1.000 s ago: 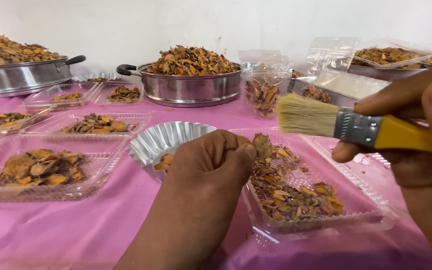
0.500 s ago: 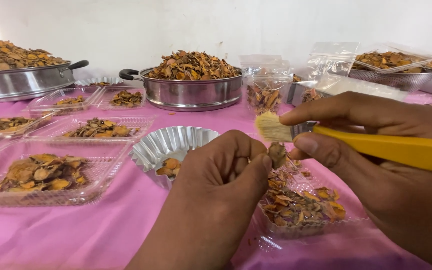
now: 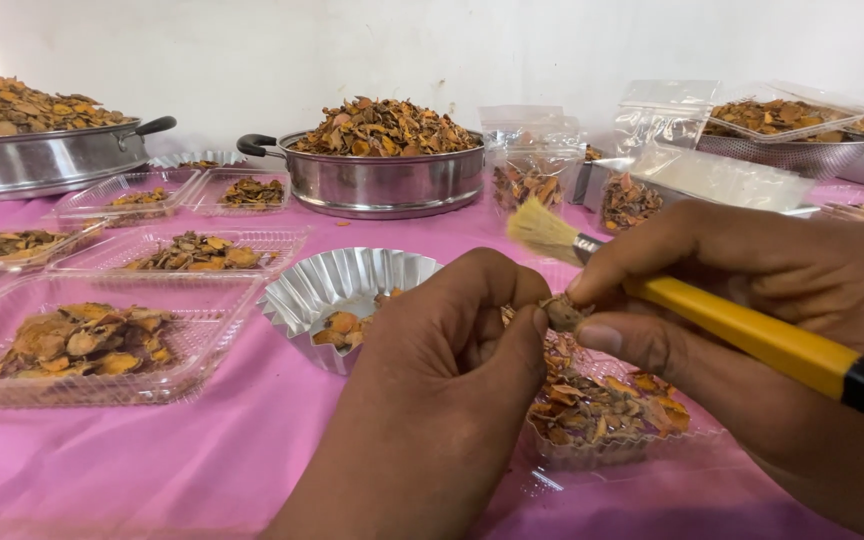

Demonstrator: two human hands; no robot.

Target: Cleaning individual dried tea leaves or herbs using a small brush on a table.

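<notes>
- Two hands work near the middle of a pink tablecloth. The left hand is curled almost closed, its fingertips pinching one small brown dried piece.
- The right hand touches that same piece with thumb and forefinger while its other fingers wrap one yellow-handled brush; the pale bristles point up and to the left, clear of the piece.
- The piece sits between both hands, above one clear tray of dried chips at near right.
- One fluted foil cup stands just left of the left hand, with a few orange chips inside.
- Three round steel pans: one heaped at far left, one heaped at far centre, one mesh-sided at far right.
- On the left, five clear plastic trays of chips are countable: the nearest, two in the middle row, and two far ones.
- At least two clear bags stand right of the centre pan.
</notes>
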